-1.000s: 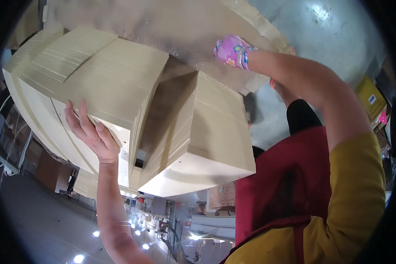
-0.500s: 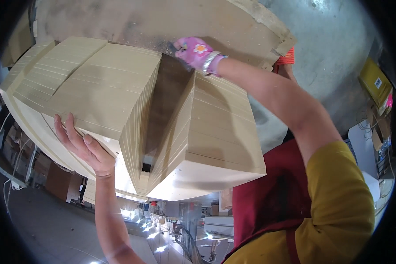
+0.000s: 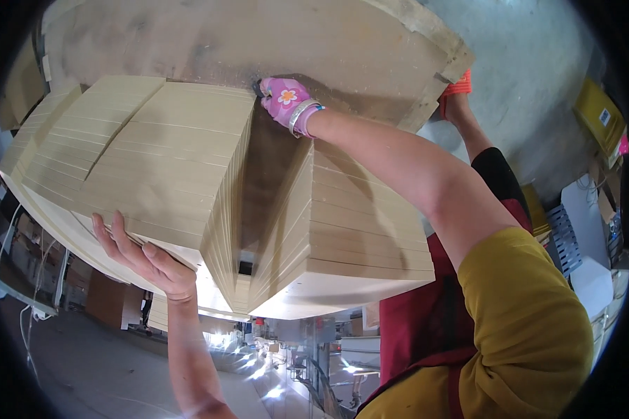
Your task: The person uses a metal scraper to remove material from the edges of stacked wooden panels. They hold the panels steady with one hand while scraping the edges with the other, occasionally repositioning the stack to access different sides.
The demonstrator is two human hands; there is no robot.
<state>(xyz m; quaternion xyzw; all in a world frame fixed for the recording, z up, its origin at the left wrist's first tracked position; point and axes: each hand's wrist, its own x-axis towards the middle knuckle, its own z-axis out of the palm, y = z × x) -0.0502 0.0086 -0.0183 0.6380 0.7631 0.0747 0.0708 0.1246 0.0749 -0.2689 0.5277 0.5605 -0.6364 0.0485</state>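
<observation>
Two tall stacks of cream boards stand side by side, a larger left stack (image 3: 168, 153) and a smaller right stack (image 3: 363, 223), with a wedge-shaped gap between them. My left hand (image 3: 150, 262), bare, lies on the near edge of the left stack with fingers stretched apart. My right hand (image 3: 284, 99) wears a pink glove with a flower pattern. Its fingers are closed on a small dark object (image 3: 258, 89), mostly hidden, at the far corner of the left stack beside the gap. The object's kind cannot be made out.
A worn brown board (image 3: 356, 63) with a rough curved edge lies beyond the stacks. At the right are grey floor (image 3: 524, 77), a yellow package (image 3: 599, 112) and a blue-grey crate (image 3: 566, 241). Machinery and boxes show past the near edge.
My right hand has moved left and slightly nearer, to the left stack's far corner, with the dark object still in it. The whole view has shifted a little; my left hand keeps its place.
</observation>
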